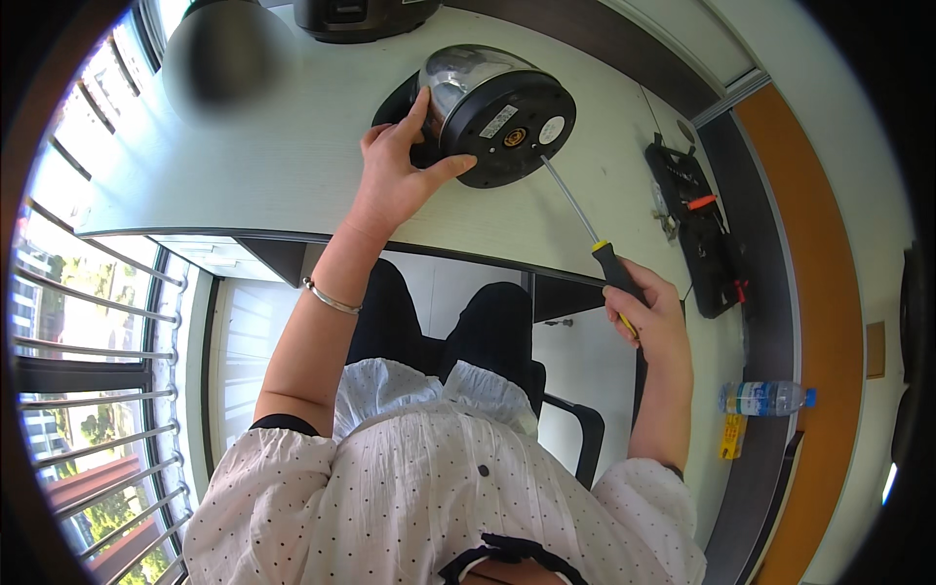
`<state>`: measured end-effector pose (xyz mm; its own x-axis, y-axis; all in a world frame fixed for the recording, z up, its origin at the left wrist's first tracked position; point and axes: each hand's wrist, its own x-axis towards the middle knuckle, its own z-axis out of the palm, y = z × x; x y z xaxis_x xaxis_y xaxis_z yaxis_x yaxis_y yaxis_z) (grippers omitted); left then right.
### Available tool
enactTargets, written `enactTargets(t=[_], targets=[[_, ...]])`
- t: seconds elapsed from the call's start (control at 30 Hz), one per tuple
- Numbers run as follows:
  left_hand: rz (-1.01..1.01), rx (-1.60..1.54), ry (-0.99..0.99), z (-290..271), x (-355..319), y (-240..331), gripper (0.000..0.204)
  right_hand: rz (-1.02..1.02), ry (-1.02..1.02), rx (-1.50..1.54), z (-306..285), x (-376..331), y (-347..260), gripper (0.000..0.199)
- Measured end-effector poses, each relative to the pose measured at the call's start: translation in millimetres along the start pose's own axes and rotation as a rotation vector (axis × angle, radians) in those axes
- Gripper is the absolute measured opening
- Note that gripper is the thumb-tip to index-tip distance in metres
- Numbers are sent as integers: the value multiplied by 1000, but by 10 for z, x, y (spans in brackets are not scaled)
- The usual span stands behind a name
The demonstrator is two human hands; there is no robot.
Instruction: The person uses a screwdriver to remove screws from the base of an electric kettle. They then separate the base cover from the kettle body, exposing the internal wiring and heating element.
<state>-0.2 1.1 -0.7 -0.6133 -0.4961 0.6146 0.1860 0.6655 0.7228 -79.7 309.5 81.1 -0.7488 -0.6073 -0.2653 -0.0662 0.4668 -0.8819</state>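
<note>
An electric kettle (pixel 492 107) with a clear body and black base lies on its side on the white desk (pixel 283 166), its round underside turned toward me. My left hand (pixel 395 175) grips its rim near the black handle. My right hand (pixel 648 317) is closed on the black and yellow handle of a long screwdriver (pixel 585 229). The steel shaft slants up and left, and its tip touches the lower right edge of the kettle base.
A black tool case (pixel 697 224) with small tools lies open at the desk's right end. A dark appliance (pixel 356 18) stands at the far edge. A plastic water bottle (pixel 765 398) and a yellow packet (pixel 731 436) lie on the floor, right. A window with railings runs along the left.
</note>
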Motion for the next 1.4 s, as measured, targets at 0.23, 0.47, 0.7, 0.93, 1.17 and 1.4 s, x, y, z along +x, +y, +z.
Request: enactTargets(t=[0.23, 0.47, 0.7, 0.93, 1.17, 1.4], targets=[[-88, -24, -26, -2, -1, -25, 86, -593, 465, -1092, 241, -79, 90, 47], [-98, -19, -34, -5, -10, -16, 88, -588, 580, -1022, 324, -123, -21, 39], [56, 82, 27, -7, -8, 46, 79, 36, -14, 193, -2, 67, -19, 29], [-11, 14, 7, -1, -4, 4, 81, -345, 172, -319, 168, 97, 134, 23], [-164, -7, -43, 16, -34, -71, 89, -680, 552, -1156, 428, -32, 90, 27], [-48, -43, 2, 0, -27, -29, 80, 61, -8, 78, 152, 165, 84, 30]])
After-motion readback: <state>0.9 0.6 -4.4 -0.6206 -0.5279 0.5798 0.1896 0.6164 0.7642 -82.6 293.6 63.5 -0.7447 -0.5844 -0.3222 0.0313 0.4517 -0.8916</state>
